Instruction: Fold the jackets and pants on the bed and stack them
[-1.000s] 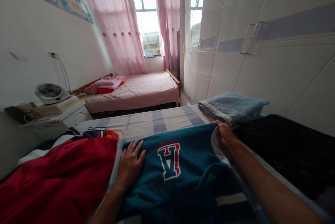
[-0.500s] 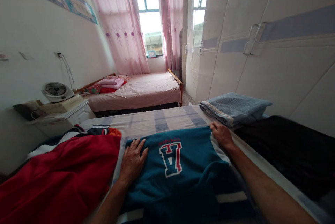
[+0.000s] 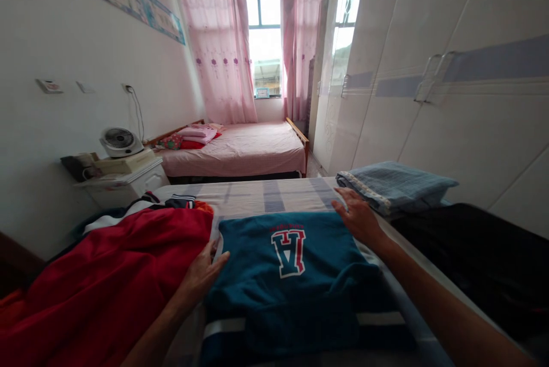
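A teal top (image 3: 253, 275) with a large white-outlined letter A and red lettering lies spread in front of me on the checked bed sheet (image 3: 244, 195). White stripes cross its lower part near me. My left hand (image 3: 205, 268) is at the top's left edge, thumb apart from the fingers; some fingertips are hidden, and whether it touches the fabric is unclear. Over the top's far right corner is my right hand (image 3: 359, 217), fingers spread and gripping nothing. A red garment (image 3: 124, 264) lies bunched on the left, close to my left hand.
A folded blue-grey cloth (image 3: 398, 184) and a black fabric item (image 3: 476, 264) lie on the right. Beyond is a pink-sheeted bed (image 3: 249, 150). A small fan (image 3: 121, 141) stands on a white cabinet (image 3: 146, 181) at left. White wardrobes (image 3: 429, 127) line the right side.
My right hand has let go of the top's far right corner and opened. My left hand has slid off the fabric toward me, to its left edge. The view has shifted slightly left.
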Motion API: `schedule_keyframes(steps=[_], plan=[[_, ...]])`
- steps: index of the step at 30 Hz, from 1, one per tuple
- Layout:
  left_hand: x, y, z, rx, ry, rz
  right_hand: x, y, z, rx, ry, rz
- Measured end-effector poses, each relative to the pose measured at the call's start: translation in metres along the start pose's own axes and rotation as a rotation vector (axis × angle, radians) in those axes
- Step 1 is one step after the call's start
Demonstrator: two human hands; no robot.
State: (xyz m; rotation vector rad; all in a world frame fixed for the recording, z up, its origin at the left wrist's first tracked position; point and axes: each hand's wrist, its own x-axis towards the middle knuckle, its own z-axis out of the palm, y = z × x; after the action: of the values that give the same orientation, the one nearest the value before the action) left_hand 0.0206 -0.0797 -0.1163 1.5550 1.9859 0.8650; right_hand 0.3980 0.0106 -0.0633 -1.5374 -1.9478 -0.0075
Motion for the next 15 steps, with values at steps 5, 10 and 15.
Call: schedule_keyframes(steps=[5, 10, 15], plan=[[-0.024, 0.014, -0.016, -0.407, -0.349, -0.192, -0.018, -0.080, 0.027, 0.029, -0.143, -0.201], [-0.043, 0.037, -0.017, -0.840, -0.434, -0.285, -0.032, -0.083, 0.078, 0.010, -0.535, -0.184], [-0.051, 0.070, -0.021, -0.959, -0.359, -0.240, -0.028, -0.081, 0.075, 0.008, -0.473, -0.179]])
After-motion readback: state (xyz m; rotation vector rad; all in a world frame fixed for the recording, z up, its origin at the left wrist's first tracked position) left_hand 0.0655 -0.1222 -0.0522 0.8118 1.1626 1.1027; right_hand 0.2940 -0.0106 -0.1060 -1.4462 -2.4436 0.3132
